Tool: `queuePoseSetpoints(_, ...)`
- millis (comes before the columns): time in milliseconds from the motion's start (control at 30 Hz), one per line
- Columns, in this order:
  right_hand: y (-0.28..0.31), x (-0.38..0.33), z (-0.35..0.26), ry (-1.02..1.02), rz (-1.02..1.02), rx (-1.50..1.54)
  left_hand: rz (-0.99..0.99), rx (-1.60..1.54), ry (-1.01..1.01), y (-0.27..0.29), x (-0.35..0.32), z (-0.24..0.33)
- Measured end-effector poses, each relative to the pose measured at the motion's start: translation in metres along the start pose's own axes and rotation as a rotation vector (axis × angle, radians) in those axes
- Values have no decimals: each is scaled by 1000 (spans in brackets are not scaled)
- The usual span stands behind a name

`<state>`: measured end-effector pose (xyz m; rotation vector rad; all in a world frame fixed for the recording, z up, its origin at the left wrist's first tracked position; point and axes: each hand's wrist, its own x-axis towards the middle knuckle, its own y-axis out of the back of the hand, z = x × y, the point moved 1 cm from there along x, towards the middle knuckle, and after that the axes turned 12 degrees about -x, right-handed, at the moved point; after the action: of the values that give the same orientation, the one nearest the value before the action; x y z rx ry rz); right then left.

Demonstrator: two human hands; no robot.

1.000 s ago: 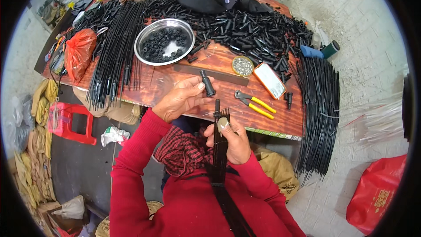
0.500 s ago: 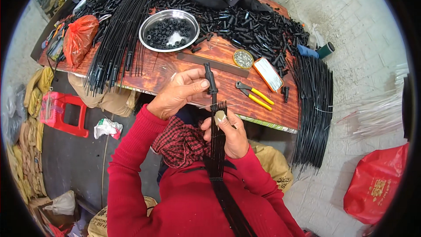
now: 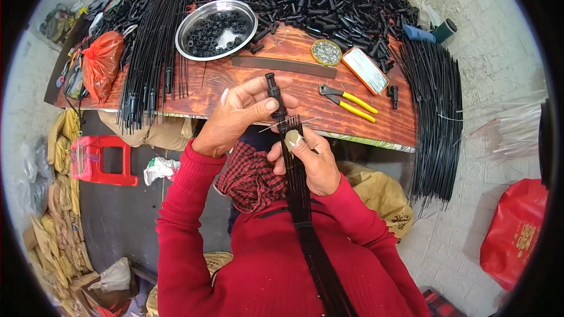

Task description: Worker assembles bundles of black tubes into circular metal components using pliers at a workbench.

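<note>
Head view: left hand (image 3: 238, 120) fingers pinch black cap (image 3: 274, 95); right hand (image 3: 308, 161) fingers grip rod bundle (image 3: 298, 188) beside table edge (image 3: 364, 139).

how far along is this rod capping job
Done: none clearly capped. In hand: left hand presses a black cap onto one rod of the bundle gripped by right hand. Left: bare rod piles, loose caps heaped on the table.

— What sort of place is seen?
— A small assembly workshop. A worn wooden workbench (image 3: 247, 79) is heaped with black plastic caps (image 3: 346, 9) and thin black rods (image 3: 150, 53); yellow-handled pliers (image 3: 346, 101) and bare brick paving (image 3: 505, 53) are noted.
</note>
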<state>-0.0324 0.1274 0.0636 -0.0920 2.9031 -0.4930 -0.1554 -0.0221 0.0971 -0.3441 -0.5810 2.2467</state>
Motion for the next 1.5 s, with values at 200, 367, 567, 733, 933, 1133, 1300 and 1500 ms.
queuePoseSetpoints(200, 2, 2, 5, -4, 9, 24, 15, -121, -6, -5, -3, -4)
queuePoseSetpoints(367, 0, 3, 3, -6, -5, 13, 91, -37, 43, 8, -1, -9)
queuePoseSetpoints(567, 4, 4, 5, -21, -10, 15, 98, -166, 3, 3, 3, -11)
queuePoseSetpoints(733, 3, 3, 7, -21, 14, 36, 35, -120, 16, 9, 2, -11)
queuePoseSetpoints(933, 3, 0, 4, -22, 35, 26, 2, -58, 5, 5, 1, -10)
queuePoseSetpoints(1133, 5, -1, 4, -24, 33, 19, 22, -33, -4, -1, -2, -9)
queuePoseSetpoints(1300, 6, 1, 4, -26, 16, 19, 10, 7, -25, 3, -2, -11)
queuePoseSetpoints(1500, 5, 0, 2, -13, 5, 7, -19, 23, -36, 4, -3, -9)
